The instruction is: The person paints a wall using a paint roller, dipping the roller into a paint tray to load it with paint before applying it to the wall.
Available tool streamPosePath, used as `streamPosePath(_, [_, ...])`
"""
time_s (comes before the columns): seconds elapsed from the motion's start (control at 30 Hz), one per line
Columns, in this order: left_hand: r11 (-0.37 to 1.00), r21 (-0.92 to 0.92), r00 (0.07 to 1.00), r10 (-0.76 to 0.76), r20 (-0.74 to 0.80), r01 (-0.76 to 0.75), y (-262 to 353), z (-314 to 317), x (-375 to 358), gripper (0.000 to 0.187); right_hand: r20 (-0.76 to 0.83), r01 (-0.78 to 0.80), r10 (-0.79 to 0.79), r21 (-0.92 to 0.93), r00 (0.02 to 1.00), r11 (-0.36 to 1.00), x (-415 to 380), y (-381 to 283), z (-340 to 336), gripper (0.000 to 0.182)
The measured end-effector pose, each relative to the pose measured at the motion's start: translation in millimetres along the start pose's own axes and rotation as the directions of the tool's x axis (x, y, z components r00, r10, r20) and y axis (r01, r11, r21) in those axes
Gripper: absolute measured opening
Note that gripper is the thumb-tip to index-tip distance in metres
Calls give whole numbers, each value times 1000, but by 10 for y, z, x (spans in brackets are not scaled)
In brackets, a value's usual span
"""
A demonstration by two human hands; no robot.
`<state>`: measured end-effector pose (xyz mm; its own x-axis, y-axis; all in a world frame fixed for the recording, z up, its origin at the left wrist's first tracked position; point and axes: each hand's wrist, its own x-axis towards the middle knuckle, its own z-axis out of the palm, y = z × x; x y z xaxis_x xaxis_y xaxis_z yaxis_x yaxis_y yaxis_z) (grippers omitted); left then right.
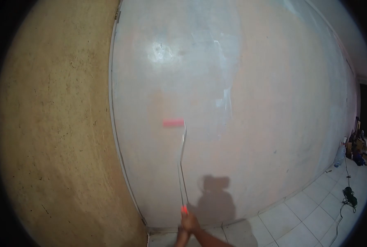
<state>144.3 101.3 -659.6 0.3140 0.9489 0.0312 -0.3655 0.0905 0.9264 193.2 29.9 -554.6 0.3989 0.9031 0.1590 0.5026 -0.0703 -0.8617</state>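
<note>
A paint roller with a pink sleeve (173,123) is at the pale, patchy wall (265,103), its sleeve level and slightly blurred. From the sleeve's right end a thin metal frame runs down to a red-orange handle (184,209). My right hand (190,222) is closed around the handle near the bottom of the view. Just below it, my left hand (183,233) is also closed on the handle, partly hidden by the right hand and wrist.
A yellowish, stained wall surface (64,115) fills the left, beyond a pale vertical edge strip (112,94). White floor tiles (282,220) run along the wall's foot. At the right are a clear bottle (340,157), a tangled dark cord (349,197) and piled items (359,146).
</note>
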Motion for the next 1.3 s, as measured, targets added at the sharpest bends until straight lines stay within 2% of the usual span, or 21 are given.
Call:
streamPosePath(0.1, [1000,24,999,-1,54,-1,-484,-195,-653,57,-40,43,-42,14,998,999,-275,511,323,52])
streamPosePath(0.17, [999,42,1000,14,1,-14,119,29,-791,55,-2,11,-11,51,1000,999,-215,-267,-86,50])
streamPosePath(0.2, [863,499,997,-55,-57,76,815,119,-698,55,-24,87,-85,61,996,994,97,-571,-173,48])
streamPosePath(0.23, [887,450,993,114,11,-107,579,-162,62,48,-100,200,-192,83,976,976,418,-941,-266,50])
streamPosePath(0.3, [918,391,994,96,-55,-67,2317,520,-277,43,-240,316,-302,23,923,948,1009,-1688,-413,53])
streamPosePath(0.37, [949,240,972,227,-58,-207,2763,689,-106,40,3,263,-273,261,962,929,982,-2296,-729,56])
streamPosePath(0.47, [966,178,976,203,-79,-187,2018,238,-110,36,-199,293,-277,56,940,955,877,-1699,-212,58])
streamPosePath(0.53, [977,203,992,-45,-120,69,889,-305,-257,30,-59,134,-129,89,990,987,214,-1053,38,60])
streamPosePath(0.57, [983,117,981,156,-112,-143,468,-306,-590,41,-6,183,-183,32,983,983,55,-456,333,57])
streamPosePath(0.63, [996,4,995,88,-49,-88,-156,-478,-733,43,-56,150,-148,34,987,988,-135,197,737,54])
streamPosePath(0.7, [992,-70,994,107,36,-105,-174,-529,-802,47,141,-79,70,55,987,995,-347,148,624,51])
streamPosePath(0.73, [982,-127,983,150,104,-136,3,-527,-774,49,-29,189,-189,24,982,982,-181,-32,616,52])
streamPosePath(0.77, [940,317,982,-75,-172,127,649,-404,-717,44,73,95,-104,116,992,989,-75,-669,237,55])
streamPosePath(0.8, [838,545,998,61,-23,-39,768,-609,-209,38,64,96,-96,2,993,995,241,-1079,125,54])
streamPosePath(0.83, [961,270,998,58,-15,-52,1518,-298,-200,36,-119,203,-198,33,973,979,473,-1492,45,58])
streamPosePath(0.93, [970,193,987,158,-29,-149,2756,279,-197,32,-66,286,-280,111,958,952,954,-2267,-272,59])
streamPosePath(1.03, [982,139,990,136,-44,-129,1738,-234,113,30,-197,218,-210,21,958,976,839,-1686,135,58])
streamPosePath(1.13, [945,328,994,34,-100,1,322,-666,-241,39,-6,392,-395,-112,918,913,94,-267,595,56])
streamPosePath(1.17, [896,444,995,59,-78,-18,-110,-828,-223,41,6,209,-209,-31,978,977,-330,-106,558,52])
streamPosePath(1.27, [996,-86,997,28,-72,-34,-117,-621,-601,45,62,-38,39,-22,997,999,-445,16,641,54])
streamPosePath(1.3, [1000,-11,999,8,-53,-9,58,-606,-627,46,98,183,-176,-70,980,981,-302,-231,508,55])
